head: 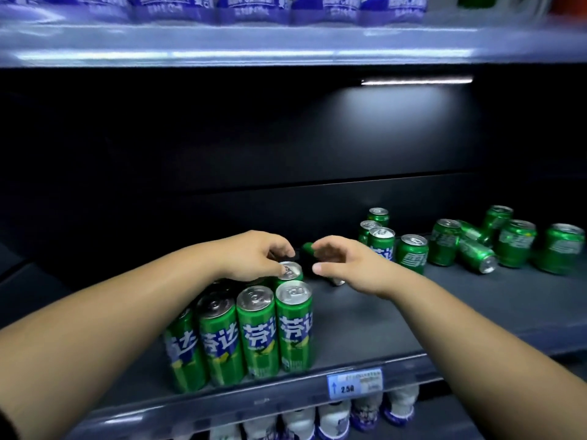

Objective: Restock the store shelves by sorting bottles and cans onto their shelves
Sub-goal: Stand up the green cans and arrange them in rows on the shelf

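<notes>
Left hand (254, 255) fingertips pinching upright can (290, 270); right hand (346, 265) spread, just beside.

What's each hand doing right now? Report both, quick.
Left hand: fingertips pinched on the top of a tall green can in the group.
Right hand: open, holding nothing.

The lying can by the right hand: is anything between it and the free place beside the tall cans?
Nothing visible. The lying can, mostly hidden under the right hand, is next to bare shelf right of the tall cans. The left hand rests on that group's back row.
</notes>
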